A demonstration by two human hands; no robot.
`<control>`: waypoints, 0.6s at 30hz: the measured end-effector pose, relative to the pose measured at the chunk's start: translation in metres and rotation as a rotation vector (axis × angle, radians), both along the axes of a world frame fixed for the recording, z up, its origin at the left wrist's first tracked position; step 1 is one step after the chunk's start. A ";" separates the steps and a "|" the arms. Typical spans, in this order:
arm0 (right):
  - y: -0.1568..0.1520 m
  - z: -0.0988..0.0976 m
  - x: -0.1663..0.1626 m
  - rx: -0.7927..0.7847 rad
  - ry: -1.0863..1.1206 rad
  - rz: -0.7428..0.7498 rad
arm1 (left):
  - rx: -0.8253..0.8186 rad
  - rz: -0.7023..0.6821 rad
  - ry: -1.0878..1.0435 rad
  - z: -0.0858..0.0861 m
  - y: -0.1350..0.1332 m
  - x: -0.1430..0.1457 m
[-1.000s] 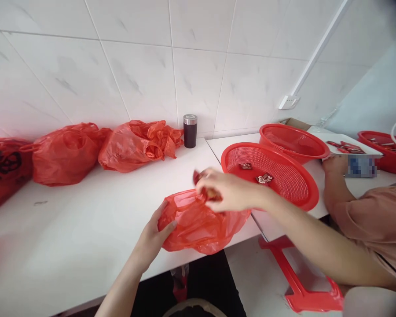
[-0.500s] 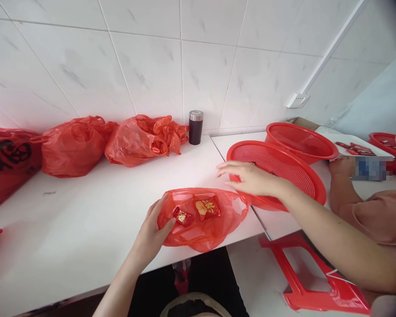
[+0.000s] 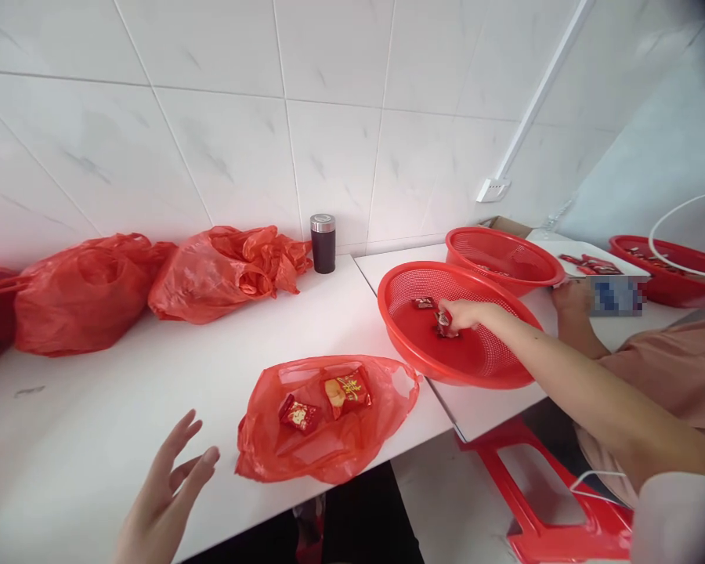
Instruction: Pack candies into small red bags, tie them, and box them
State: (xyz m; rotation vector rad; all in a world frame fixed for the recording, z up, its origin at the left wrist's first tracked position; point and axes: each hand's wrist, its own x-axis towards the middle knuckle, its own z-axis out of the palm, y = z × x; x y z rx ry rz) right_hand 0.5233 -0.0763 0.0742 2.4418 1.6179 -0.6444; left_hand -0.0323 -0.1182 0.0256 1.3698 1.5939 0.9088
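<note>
My left hand [image 3: 173,486] hovers over the white table, left of the red plastic bag [image 3: 329,454], touching nothing, its fingers apart. The bag lies with its mouth spread wide; inside are a small red snack packet [image 3: 299,413] and a larger red and yellow one [image 3: 346,392]. Over at the right, my right hand [image 3: 461,315] reaches into the near red basket [image 3: 403,345] with its fingers closed on a small wrapped packet [image 3: 443,319]. Another packet [image 3: 424,303] lies in the basket just behind it, and one more sits partly hidden under my fingers.
Filled red plastic bags [image 3: 211,274] stand along the wall at the left. A dark tumbler [image 3: 323,244] is by the wall. Behind the near basket is a second red basket [image 3: 455,247]. A co-worker's arm [image 3: 581,321] and a red stool [image 3: 522,486] are at the right.
My left hand has let go of the bag's edge and moved away left. My right hand has gone from above the basket's rim down into it and taken a packet. The view has shifted right.
</note>
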 end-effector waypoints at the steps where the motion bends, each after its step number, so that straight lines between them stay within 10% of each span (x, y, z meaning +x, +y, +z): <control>1: 0.008 -0.002 0.003 0.007 0.003 0.008 | -0.008 0.012 -0.009 -0.005 0.002 -0.007; 9: 0.043 -0.016 -0.003 0.029 0.080 0.123 | -0.051 -0.005 0.001 -0.020 0.005 -0.025; 18: 0.014 0.004 0.006 -0.095 0.169 0.054 | -0.050 -0.032 0.062 -0.024 0.009 -0.021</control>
